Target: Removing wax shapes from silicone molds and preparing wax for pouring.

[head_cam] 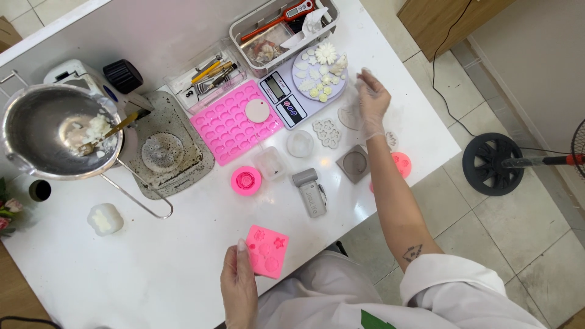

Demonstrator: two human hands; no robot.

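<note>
White worktable (152, 268) over pale floor tiles, seen from above; a black fan base sits on the floor off the table's right edge.

Landmark: the digital scale (292, 97) near the far edge.

- Left hand (239, 286), gloved, at the near table edge, well toward the person from the scale. Fingers closed around one edge of a small pink silicone mould (268, 251) with flower cavities; mould lies flat on the table, thumb on top.
- Right hand (372, 97), gloved, raised just right of the scale. Fingers loosely spread and half curled; whether a small white piece sits between the fingertips, cannot tell.
- On the scale: a round plate (303, 81) loaded with small white cast flowers (323, 73).
- Left of the scale: a large pink tray mould (228, 125) with a white disc on it.
- Toward the person from the scale: a white lace-pattern mould (327, 132), a grey square mould (354, 163), a round pink mould (246, 180).
- Far left of the scale: a steel pot (58, 131) holding white lumps and a spoon.

Judgement on handling: castings look thin and brittle. Flex the mould from beneath, keep it low over the table, and lift each piece by its thickest part. Place pieces apart on the plate, not stacked.
</note>
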